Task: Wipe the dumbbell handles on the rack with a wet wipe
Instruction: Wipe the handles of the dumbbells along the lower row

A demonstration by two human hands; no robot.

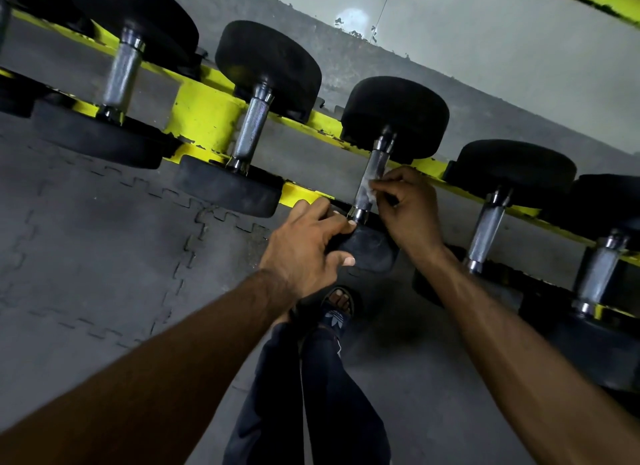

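Note:
Several black dumbbells with knurled steel handles lie across a yellow rack (204,114). On the middle dumbbell, my right hand (408,208) pinches a pale wet wipe (370,191) against the steel handle (372,173), about halfway down it. My left hand (308,242) grips the near black head (370,249) of that same dumbbell, thumb underneath and fingers over the top. Neighbouring handles stand to the left (250,132) and right (486,232).
Grey interlocking floor mats (104,239) spread out on the left below the rack. My legs in dark trousers (311,395) and a sandalled foot (337,307) stand under the hands. A grey wall (485,66) runs behind the rack.

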